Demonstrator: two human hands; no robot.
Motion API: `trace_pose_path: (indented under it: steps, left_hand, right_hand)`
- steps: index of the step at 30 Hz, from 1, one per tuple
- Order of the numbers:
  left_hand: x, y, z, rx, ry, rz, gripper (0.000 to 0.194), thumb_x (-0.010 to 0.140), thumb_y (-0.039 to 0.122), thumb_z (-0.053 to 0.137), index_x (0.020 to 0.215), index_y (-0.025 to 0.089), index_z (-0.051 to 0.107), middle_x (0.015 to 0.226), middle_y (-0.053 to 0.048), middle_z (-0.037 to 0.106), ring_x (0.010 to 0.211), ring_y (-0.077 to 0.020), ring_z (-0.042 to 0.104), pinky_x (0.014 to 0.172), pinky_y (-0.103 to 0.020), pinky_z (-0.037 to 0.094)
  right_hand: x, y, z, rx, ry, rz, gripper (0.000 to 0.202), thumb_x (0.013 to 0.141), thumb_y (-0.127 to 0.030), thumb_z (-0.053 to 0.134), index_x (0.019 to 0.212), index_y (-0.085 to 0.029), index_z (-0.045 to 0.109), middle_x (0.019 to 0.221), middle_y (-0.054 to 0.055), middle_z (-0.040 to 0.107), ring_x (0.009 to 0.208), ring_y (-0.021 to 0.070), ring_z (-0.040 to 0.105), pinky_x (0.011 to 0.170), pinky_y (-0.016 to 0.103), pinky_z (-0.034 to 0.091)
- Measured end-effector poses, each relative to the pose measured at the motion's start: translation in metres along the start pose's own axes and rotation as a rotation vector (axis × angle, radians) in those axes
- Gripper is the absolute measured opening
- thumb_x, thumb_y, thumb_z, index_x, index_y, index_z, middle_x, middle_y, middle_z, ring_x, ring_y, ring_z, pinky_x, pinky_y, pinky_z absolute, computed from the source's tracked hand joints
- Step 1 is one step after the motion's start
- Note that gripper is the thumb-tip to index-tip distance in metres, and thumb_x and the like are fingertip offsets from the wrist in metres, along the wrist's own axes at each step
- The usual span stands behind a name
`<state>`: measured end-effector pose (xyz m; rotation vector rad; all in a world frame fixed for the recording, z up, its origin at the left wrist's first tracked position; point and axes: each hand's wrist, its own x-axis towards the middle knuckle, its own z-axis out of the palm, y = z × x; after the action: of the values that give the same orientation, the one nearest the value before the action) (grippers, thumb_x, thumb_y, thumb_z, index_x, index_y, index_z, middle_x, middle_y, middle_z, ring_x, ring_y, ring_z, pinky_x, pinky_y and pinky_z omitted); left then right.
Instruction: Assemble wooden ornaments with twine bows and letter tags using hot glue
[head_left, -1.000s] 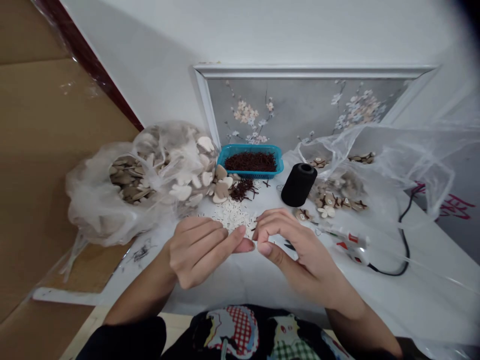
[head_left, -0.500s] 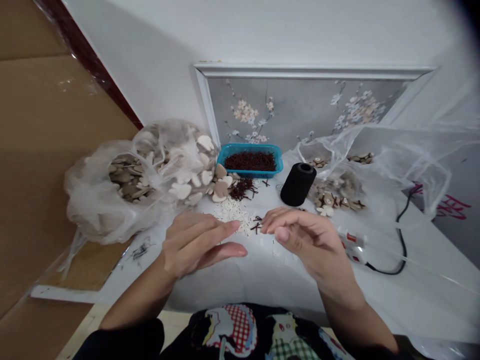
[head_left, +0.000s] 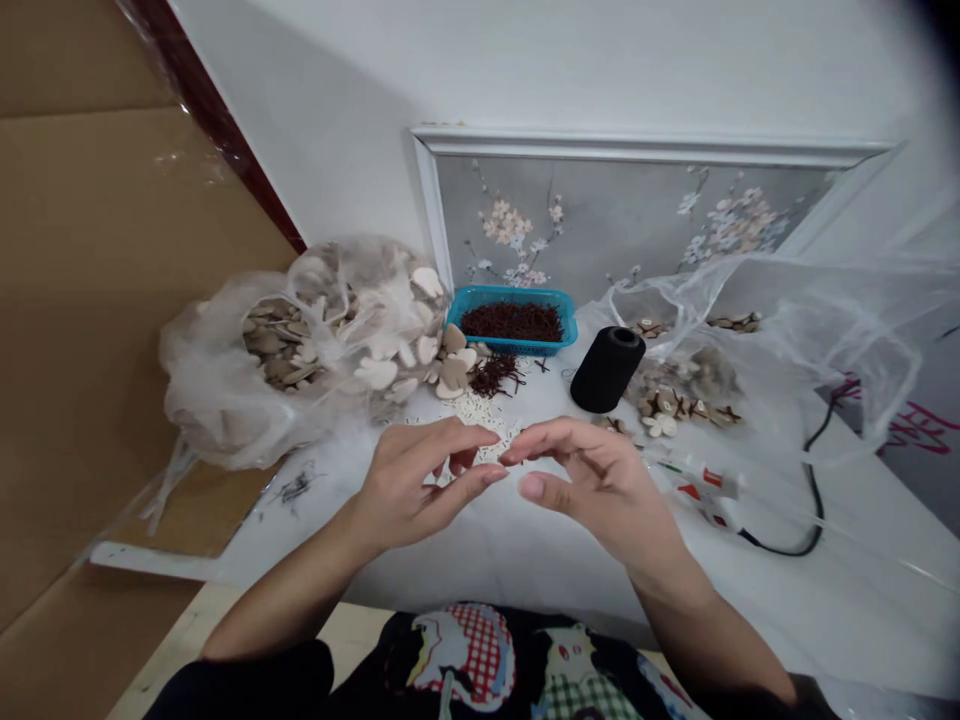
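My hands meet over the scatter of small white rice-like beads (head_left: 480, 415) on the white table (head_left: 525, 550).

My left hand (head_left: 420, 480) and right hand (head_left: 592, 475) are loosely open, fingertips nearly touching; I cannot tell whether they pinch anything. Beyond them stands a black thread spool (head_left: 607, 368). The red writing at the far right is unreadable.

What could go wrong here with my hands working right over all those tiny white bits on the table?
1. Both hands, left hand and right hand, hover close above the small white pieces; a careless sweep might scatter them.
2. The black thread spool stands upright just behind the right hand and could be knocked over.
3. The glue gun and its black cord lie beside the right wrist, so a sleeve or wrist may snag it.
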<state>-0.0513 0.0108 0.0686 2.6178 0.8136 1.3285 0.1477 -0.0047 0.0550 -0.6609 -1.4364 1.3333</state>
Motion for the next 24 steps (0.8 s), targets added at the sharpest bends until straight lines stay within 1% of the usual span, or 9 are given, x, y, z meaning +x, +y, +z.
trace_pose_path:
  steps: [3, 8, 10, 13, 16, 19, 21, 22, 24]
  left_hand:
    - [-0.004, 0.001, -0.001, 0.038, 0.008, 0.001, 0.016, 0.084, 0.021, 0.064, 0.099, 0.017, 0.059, 0.064, 0.003, 0.058, 0.05, -0.0062, 0.05, 0.048, -0.017, 0.041]
    - [-0.012, 0.0, -0.002, 0.035, -0.002, -0.033, 0.016, 0.085, 0.022, 0.064, 0.1, 0.018, 0.059, 0.066, 0.003, 0.06, 0.051, -0.006, 0.05, 0.048, -0.017, 0.041]
    - [-0.014, -0.001, -0.003, 0.023, -0.032, -0.053, 0.015, 0.085, 0.022, 0.064, 0.099, 0.017, 0.06, 0.065, 0.004, 0.059, 0.05, -0.0056, 0.049, 0.048, -0.016, 0.04]
    - [-0.016, -0.005, -0.003, 0.007, -0.098, -0.088, 0.012, 0.086, 0.023, 0.063, 0.096, 0.017, 0.061, 0.063, 0.004, 0.058, 0.049, -0.0051, 0.048, 0.048, -0.016, 0.039]
    - [-0.02, -0.01, 0.003, 0.017, -0.237, -0.193, 0.014, 0.088, 0.029, 0.06, 0.094, 0.017, 0.064, 0.063, 0.004, 0.06, 0.05, -0.0059, 0.052, 0.05, -0.017, 0.04]
    - [-0.032, -0.02, 0.017, 0.051, -0.504, -0.354, 0.021, 0.09, 0.036, 0.056, 0.1, 0.02, 0.065, 0.069, 0.002, 0.066, 0.055, -0.0098, 0.059, 0.056, -0.021, 0.043]
    - [-0.044, -0.028, 0.03, 0.075, -0.666, -0.424, 0.02, 0.091, 0.033, 0.053, 0.104, 0.022, 0.065, 0.082, -0.001, 0.071, 0.067, -0.0143, 0.065, 0.062, -0.024, 0.046]
    - [-0.05, -0.033, 0.036, 0.08, -0.72, -0.44, 0.02, 0.091, 0.029, 0.052, 0.105, 0.022, 0.064, 0.088, -0.002, 0.072, 0.073, -0.0164, 0.067, 0.065, -0.025, 0.047]
    - [-0.062, -0.04, 0.046, 0.069, -0.761, -0.459, 0.022, 0.09, 0.022, 0.05, 0.106, 0.022, 0.064, 0.097, -0.004, 0.071, 0.081, -0.0186, 0.067, 0.069, -0.027, 0.048]
  right_hand:
    - [0.0, 0.005, 0.008, -0.103, 0.041, -0.044, 0.022, 0.072, -0.028, 0.077, 0.092, -0.024, 0.068, 0.092, 0.001, 0.072, 0.09, 0.0163, 0.067, 0.087, 0.035, 0.053]
    - [-0.001, 0.011, 0.016, -0.226, 0.088, -0.044, 0.017, 0.074, -0.027, 0.076, 0.089, -0.023, 0.069, 0.084, 0.0, 0.073, 0.082, 0.0159, 0.068, 0.083, 0.034, 0.054]
    - [-0.002, 0.013, 0.013, -0.259, 0.108, -0.043, 0.015, 0.074, -0.026, 0.075, 0.088, -0.024, 0.07, 0.082, 0.0, 0.072, 0.079, 0.0153, 0.068, 0.082, 0.033, 0.054]
    - [-0.005, 0.017, 0.0, -0.294, 0.153, -0.064, 0.014, 0.075, -0.027, 0.075, 0.088, -0.024, 0.071, 0.082, 0.0, 0.072, 0.08, 0.0157, 0.067, 0.08, 0.032, 0.055]
    - [-0.01, 0.021, -0.018, -0.303, 0.237, -0.077, 0.012, 0.075, -0.028, 0.074, 0.086, -0.024, 0.071, 0.083, 0.001, 0.071, 0.08, 0.0162, 0.067, 0.076, 0.031, 0.055]
    - [-0.02, 0.03, -0.037, -0.295, 0.331, -0.017, 0.011, 0.075, -0.03, 0.073, 0.084, -0.023, 0.071, 0.082, 0.002, 0.071, 0.078, 0.0167, 0.066, 0.073, 0.031, 0.054]
    - [-0.029, 0.042, -0.046, -0.284, 0.383, 0.06, 0.013, 0.075, -0.033, 0.073, 0.083, -0.022, 0.071, 0.081, 0.003, 0.071, 0.077, 0.0173, 0.065, 0.071, 0.032, 0.053]
    - [-0.034, 0.049, -0.049, -0.273, 0.407, 0.106, 0.014, 0.075, -0.034, 0.073, 0.082, -0.022, 0.071, 0.08, 0.003, 0.071, 0.076, 0.0175, 0.065, 0.071, 0.032, 0.052]
    - [-0.042, 0.067, -0.051, -0.229, 0.44, 0.203, 0.018, 0.074, -0.037, 0.073, 0.083, -0.021, 0.07, 0.077, 0.003, 0.07, 0.073, 0.0175, 0.064, 0.068, 0.031, 0.05]
